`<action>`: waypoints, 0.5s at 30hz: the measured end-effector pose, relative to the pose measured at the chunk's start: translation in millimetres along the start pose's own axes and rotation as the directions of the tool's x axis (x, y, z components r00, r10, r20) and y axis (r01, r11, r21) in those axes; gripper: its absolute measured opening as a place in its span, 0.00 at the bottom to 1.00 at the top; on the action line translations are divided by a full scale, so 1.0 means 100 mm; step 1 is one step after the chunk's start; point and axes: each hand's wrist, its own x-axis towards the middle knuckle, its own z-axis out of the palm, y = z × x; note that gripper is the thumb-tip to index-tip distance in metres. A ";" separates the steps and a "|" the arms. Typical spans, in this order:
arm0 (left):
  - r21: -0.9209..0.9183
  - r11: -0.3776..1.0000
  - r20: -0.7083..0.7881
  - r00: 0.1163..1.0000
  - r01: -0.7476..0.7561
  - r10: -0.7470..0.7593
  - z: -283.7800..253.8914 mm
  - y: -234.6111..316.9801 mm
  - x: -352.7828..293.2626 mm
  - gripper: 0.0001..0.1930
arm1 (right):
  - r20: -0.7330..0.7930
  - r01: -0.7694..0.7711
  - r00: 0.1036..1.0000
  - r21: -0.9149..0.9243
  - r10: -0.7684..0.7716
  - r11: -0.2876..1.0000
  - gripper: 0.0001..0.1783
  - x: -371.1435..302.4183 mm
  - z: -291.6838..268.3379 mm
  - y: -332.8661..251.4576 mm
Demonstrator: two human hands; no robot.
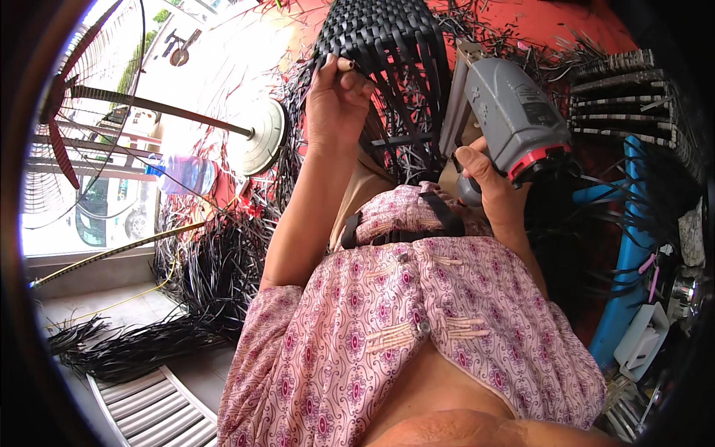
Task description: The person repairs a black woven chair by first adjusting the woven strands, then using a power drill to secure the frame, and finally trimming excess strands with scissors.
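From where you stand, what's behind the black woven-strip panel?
Through lower gaps in the black woven-strip panel, red floor and loose black strips show; behind its tight upper weave, everything is covered.

Worn on the head, as left of a side-by-side pair, above the patterned shirt. Looks steeply down in wide fisheye, upright; very close to the shirt, farther from the black woven piece beyond it.

grey and red tool, black woven strips, pink purple-patterned shirt
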 end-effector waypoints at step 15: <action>0.348 0.928 -0.091 0.981 -0.131 0.173 0.05 -0.03 -0.11 0.16 | 0.383 0.280 0.904 -0.197 -0.190 0.940 0.17 0.09 0.41 -0.09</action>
